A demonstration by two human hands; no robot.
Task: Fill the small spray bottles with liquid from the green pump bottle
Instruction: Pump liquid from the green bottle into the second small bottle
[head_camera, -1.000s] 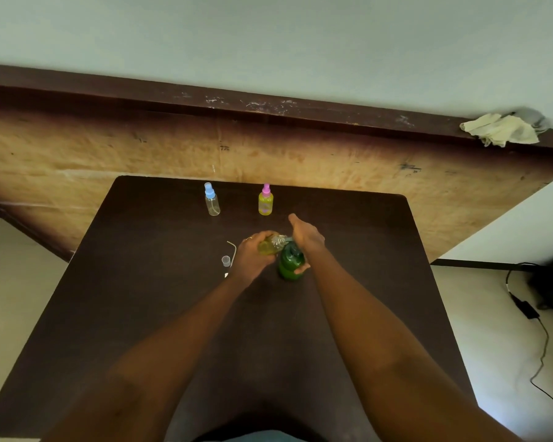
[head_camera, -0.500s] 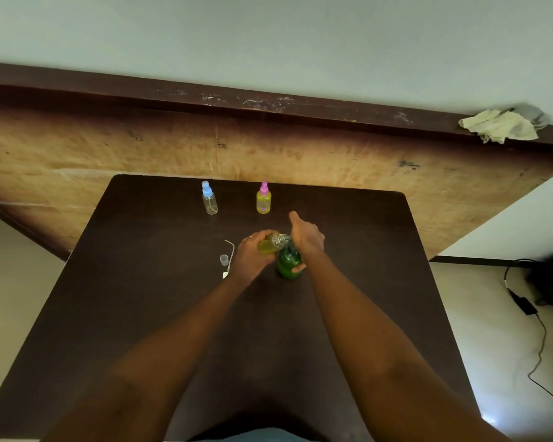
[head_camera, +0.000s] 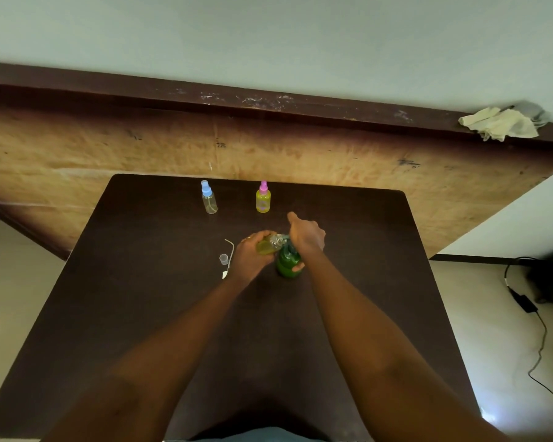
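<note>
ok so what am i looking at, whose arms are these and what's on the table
No machine here: one camera on a person's head looks down at their arms. The left hand holds an uncapped small bottle of yellowish liquid tipped toward the top of the green pump bottle, which the right hand grips. On the dark table stand a blue-capped spray bottle, seemingly empty, and a pink-capped spray bottle holding yellow liquid. A clear cap and a thin tube lie beside the left hand.
</note>
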